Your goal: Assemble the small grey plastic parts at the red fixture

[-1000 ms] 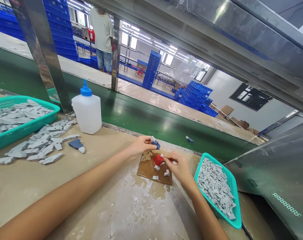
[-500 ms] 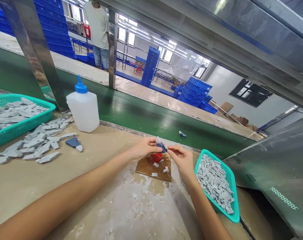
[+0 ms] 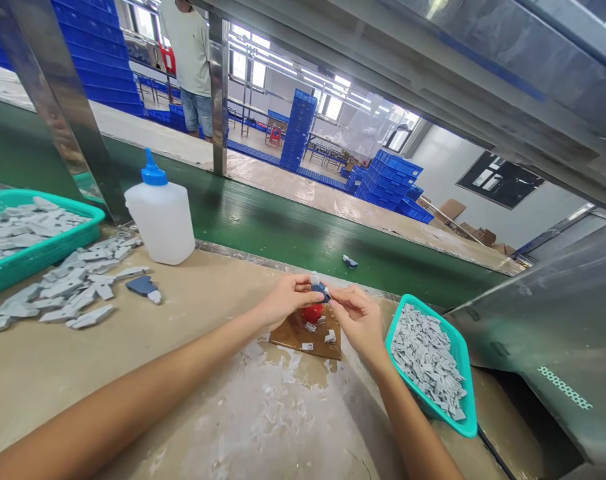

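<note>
My left hand [image 3: 293, 298] pinches a small dark blue and light grey plastic part [image 3: 321, 289] above the worktop. Fingers closed, my right hand [image 3: 357, 319] presses at the part's right side; whether a separate small grey piece sits in its fingertips is hidden. Beneath both hands is a brown board [image 3: 295, 337] with a red round object [image 3: 313, 312] on it. Several small grey pieces [image 3: 329, 337] lie on the board. Another blue and grey part [image 3: 143, 288] rests on the table at the left, beside a heap of grey plastic parts [image 3: 77, 283].
A white bottle with a blue nozzle [image 3: 161, 223] stands at the table's back edge. Teal baskets of grey pieces flank me, the left basket [image 3: 77, 237] and the right basket [image 3: 470, 407]. On the green conveyor [image 3: 263, 227] lies a blue-grey part [image 3: 350, 262]. A person [image 3: 191, 67] stands beyond.
My right fingers have closed in further on the blue and grey part. The part on the conveyor has shifted left. The view has moved slightly.
</note>
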Demonstrator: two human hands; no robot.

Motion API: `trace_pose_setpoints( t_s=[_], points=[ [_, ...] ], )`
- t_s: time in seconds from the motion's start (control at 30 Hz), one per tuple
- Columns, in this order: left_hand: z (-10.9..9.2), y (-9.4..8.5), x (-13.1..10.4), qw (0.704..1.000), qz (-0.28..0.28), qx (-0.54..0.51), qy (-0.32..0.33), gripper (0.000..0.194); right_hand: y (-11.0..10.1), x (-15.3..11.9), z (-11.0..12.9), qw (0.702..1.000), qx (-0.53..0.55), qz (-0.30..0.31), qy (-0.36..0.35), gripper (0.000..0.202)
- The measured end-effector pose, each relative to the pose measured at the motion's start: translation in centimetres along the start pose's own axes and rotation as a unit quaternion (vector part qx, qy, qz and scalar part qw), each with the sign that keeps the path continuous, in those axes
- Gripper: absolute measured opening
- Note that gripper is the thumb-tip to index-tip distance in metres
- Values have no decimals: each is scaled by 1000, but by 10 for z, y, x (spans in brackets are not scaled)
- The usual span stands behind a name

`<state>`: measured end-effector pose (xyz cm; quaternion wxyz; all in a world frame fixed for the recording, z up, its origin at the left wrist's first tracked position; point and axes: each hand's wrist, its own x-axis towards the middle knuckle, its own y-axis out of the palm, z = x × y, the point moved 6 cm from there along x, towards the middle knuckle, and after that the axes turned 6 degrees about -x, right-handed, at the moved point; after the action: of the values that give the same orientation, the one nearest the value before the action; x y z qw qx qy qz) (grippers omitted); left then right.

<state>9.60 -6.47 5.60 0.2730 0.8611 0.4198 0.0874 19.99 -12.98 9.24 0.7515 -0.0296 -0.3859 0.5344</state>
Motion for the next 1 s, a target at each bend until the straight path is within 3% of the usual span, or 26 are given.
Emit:
trace_pose_setpoints(
  t_s=[0.2, 0.37, 0.47, 0.53, 0.57, 0.63, 0.73, 0.8, 0.9, 1.0],
  points=[
    [4, 1, -3, 996, -35, -79, 13, 28, 9, -7, 8, 998, -47, -15, -35, 27],
    [-3, 1, -1, 991, -80, -111, 3, 17, 14, -2, 14, 998, -46, 17, -29, 37],
    [-17, -12, 5, 990, -110, -77, 29, 20, -25, 11, 12, 996, -86, -28, -12, 37],
    [-33, -29, 10, 990, -116, 5, 81, 28, -64, 16, 4, 983, -177, -57, 8, 31],
    [-42, -39, 14, 984, -118, 78, 112, 33, -80, 17, -5, 969, -241, -38, 28, 26],
    [-59, -60, 22, 934, -129, 288, 165, 42, -106, 14, -28, 927, -365, 26, 75, 23],
    [-71, -85, 41, 773, -129, 599, 165, 52, -125, -1, -62, 871, -468, 99, 109, 29],
    [-70, -98, 56, 684, -116, 709, 128, 58, -124, -10, -77, 856, -491, 122, 105, 32],
    [-62, -107, 73, 611, -139, 777, 53, 65, -118, -16, -87, 853, -496, 132, 98, 30],
    [-54, -93, 84, 566, -191, 801, 43, 69, -117, -16, -85, 859, -486, 130, 96, 27]
  ],
)
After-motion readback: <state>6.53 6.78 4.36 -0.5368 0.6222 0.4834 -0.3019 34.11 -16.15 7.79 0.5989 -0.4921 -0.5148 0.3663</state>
